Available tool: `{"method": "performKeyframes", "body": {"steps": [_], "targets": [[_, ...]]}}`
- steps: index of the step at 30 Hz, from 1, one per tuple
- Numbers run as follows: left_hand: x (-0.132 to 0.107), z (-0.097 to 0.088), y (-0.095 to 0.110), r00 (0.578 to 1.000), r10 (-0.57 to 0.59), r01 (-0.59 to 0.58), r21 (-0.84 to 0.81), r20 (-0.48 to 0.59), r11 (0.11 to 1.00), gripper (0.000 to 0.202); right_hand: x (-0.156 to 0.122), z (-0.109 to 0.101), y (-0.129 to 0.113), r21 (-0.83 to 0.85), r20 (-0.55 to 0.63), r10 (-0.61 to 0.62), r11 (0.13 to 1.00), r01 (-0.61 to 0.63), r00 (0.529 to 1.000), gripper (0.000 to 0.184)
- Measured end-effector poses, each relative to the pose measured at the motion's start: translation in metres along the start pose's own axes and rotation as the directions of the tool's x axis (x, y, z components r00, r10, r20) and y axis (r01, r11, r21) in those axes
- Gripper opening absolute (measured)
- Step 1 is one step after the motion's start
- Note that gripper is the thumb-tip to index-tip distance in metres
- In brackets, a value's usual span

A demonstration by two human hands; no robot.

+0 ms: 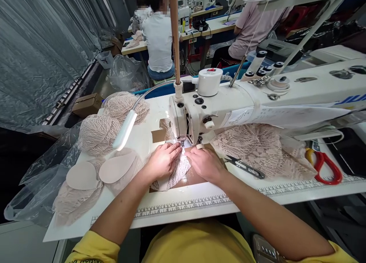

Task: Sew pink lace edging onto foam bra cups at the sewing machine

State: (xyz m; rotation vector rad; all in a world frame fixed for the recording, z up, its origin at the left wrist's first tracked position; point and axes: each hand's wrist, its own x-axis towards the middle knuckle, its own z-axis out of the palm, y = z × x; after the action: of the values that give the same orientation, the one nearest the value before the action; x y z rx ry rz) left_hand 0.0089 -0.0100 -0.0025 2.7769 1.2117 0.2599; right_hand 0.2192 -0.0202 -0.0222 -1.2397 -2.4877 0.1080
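A pale pink lace piece (180, 168) lies under the needle area of a white sewing machine (183, 116), lit brightly by its lamp. My left hand (163, 161) rests on the left side of the lace with fingers stretched flat, the tips close to the presser foot (183, 141). To the right, my right hand (206, 164) has curled fingers, with thumb and fingertips at the lace's right edge; the fold of the fingers hides part of the grip. Black thread snips (246, 167) lie beside my right wrist.
Lace bundles (100, 135) and lace with oval pads (82, 175) lie left. More lace (263, 150), red-handled scissors (328, 167) and a dark phone-like slab (347, 152) are right. A lamp (126, 129) arches over the table; a ruler strip (183, 206) lines its front edge. Two people sit beyond.
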Motion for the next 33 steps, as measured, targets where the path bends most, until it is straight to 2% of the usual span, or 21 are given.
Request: {"method": "performKeyframes", "body": {"steps": [4, 7, 11, 16, 19, 22, 25, 29, 31, 33], "targets": [[-0.009, -0.011, 0.011, 1.0, 0.018, -0.019, -0.031, -0.013, 0.999, 0.038, -0.004, 0.003, 0.007, 0.085, -0.055, 0.064, 0.995, -0.059, 0.996, 0.036], [-0.013, -0.014, 0.022, 1.0, 0.002, -0.004, -0.056, -0.031, 0.998, 0.022, -0.005, 0.001, 0.008, 0.105, -0.022, 0.093, 0.99, -0.09, 0.995, 0.034], [-0.014, -0.007, 0.027, 0.993, -0.072, 0.065, -0.079, -0.094, 0.995, 0.027, -0.005, -0.005, 0.006, 0.152, 0.007, 0.094, 0.984, -0.094, 0.996, 0.032], [-0.018, -0.003, 0.023, 0.985, -0.106, 0.072, -0.231, -0.136, 0.97, 0.022, -0.007, -0.011, 0.003, 0.232, 0.002, 0.077, 0.97, -0.076, 0.997, 0.031], [-0.019, -0.004, 0.022, 0.983, -0.118, 0.079, -0.262, -0.138, 0.962, 0.019, -0.01, -0.013, -0.002, 0.265, 0.029, -0.005, 0.964, -0.003, 1.0, 0.034], [-0.019, -0.005, 0.021, 0.982, -0.137, 0.097, -0.274, -0.13, 0.957, 0.017, -0.012, -0.015, -0.008, 0.21, 0.151, -0.158, 0.97, 0.124, 0.976, 0.035], [-0.02, -0.004, 0.019, 0.976, -0.178, 0.13, -0.326, -0.122, 0.936, 0.017, -0.015, -0.017, -0.011, 0.12, 0.24, -0.177, 0.981, 0.152, 0.955, 0.029], [-0.023, -0.004, 0.016, 0.968, -0.218, 0.153, -0.4, -0.122, 0.904, 0.019, -0.022, -0.019, -0.015, 0.032, 0.255, -0.154, 0.988, 0.151, 0.955, 0.029], [-0.024, -0.003, 0.015, 0.974, -0.186, 0.122, -0.393, -0.129, 0.911, 0.016, -0.028, -0.018, -0.018, -0.008, 0.236, -0.137, 0.99, 0.143, 0.962, 0.031], [-0.026, -0.002, 0.014, 0.985, -0.106, 0.048, -0.368, -0.139, 0.929, 0.013, -0.035, -0.017, -0.022, -0.023, 0.204, -0.122, 0.991, 0.129, 0.971, 0.033]]}}
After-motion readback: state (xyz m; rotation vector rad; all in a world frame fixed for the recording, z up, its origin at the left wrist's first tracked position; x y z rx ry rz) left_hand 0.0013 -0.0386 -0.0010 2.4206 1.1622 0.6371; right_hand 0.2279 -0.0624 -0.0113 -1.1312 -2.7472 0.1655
